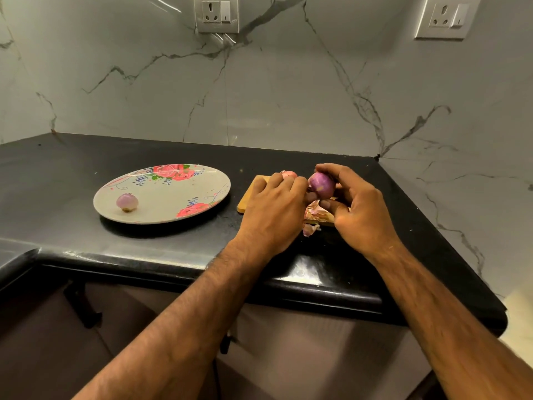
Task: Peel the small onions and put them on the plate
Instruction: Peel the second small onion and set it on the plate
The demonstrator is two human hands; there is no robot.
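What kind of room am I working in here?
Most likely a home kitchen: a black stone countertop runs into a corner of marble-look wall with switched power sockets, and a flowered plate and a wooden chopping board with onion peel sit on it.

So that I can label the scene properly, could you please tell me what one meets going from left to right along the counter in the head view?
Floral plate, with a peeled onion on its left part → wooden cutting board → left hand → held onion → right hand.
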